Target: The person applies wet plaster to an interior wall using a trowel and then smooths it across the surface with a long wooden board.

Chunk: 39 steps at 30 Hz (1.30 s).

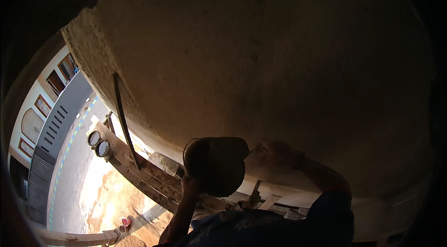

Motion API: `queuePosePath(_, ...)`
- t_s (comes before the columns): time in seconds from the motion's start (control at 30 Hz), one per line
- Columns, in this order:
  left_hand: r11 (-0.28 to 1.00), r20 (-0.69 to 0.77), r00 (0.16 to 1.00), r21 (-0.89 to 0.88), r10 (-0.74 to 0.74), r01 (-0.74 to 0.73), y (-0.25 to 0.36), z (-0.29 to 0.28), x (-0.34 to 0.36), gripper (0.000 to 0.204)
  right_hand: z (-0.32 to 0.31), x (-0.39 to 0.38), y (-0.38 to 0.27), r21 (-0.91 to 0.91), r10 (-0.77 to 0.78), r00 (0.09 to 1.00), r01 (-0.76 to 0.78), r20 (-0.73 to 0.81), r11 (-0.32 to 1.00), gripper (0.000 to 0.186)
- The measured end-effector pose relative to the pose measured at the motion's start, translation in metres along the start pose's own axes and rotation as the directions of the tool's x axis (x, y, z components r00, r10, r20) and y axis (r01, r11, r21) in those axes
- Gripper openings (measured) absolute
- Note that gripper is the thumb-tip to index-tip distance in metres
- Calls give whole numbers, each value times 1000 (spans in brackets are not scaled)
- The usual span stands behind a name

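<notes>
Near the bottom centre of the frame, the left hand (190, 185) is closed on the lower left side of a dark rounded container (216, 165), its forearm rising from the lower edge. The container is almost a silhouette, so its contents and material are too dark to tell. To the right of it, the right hand (278, 152) is raised in front of a broad plastered wall (223, 61), with its forearm coming in from the lower right. Its fingers point left toward the container's upper right edge; a thin shape bridges the gap there, but the shadow is too deep to tell whether this hand grips a tool or how far its fingers are spread.

The wall, brown and mottled, fills the upper and middle frame and sinks into shadow at the right. At the left of centre, a narrow dark bar (123, 119) slants down from the wall to a walkway of wooden planks (149, 179), which curves from the left of the frame toward the bottom centre. Two round buckets (103, 148) with pale tops sit side by side at the planks' far left end. Lower left, two small red containers (125, 222) lie close together on sunlit ground (104, 191). Beyond, at the far left, stand a grey gate (58, 121) and a pale building (32, 123).
</notes>
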<state>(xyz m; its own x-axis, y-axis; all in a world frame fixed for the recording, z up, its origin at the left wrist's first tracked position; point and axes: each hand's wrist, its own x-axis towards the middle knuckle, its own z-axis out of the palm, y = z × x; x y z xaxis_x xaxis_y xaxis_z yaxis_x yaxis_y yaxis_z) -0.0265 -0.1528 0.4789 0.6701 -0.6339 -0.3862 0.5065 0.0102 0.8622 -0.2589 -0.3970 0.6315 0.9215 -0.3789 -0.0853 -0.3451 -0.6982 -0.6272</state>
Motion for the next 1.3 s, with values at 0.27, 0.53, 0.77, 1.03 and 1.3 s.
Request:
queuePosePath(0.27, 998, -95, 994, 36, -46, 49, -10, 3, -18, 5, -144, -37, -146, -139, 143, 977, -121, 156, 983, 51)
queuePosePath(0.53, 980, -233, 972, 195, 4, 43, -60, -32, -12, 3, -206, -29, -116, -95, -146, 978, 133, -150, 987, 44)
queuePosePath(0.77, 992, -168, 981, 62, -95, 106, -49, -5, -25, 5, -264, -80, -137, -705, -455, 688, -117, -566, 699, 43)
queuePosePath(1.03, 977, -155, 983, 176, -94, 121, -8, 14, -37, 24, -44, -46, -36, -880, -549, 836, 278, 24, 385, 32)
queuePosePath(1.3, 996, 29, 1000, 91, 9, -12, 27, 32, -37, 34, 48, 2, 18, -569, -213, 943, 324, 254, 755, 15)
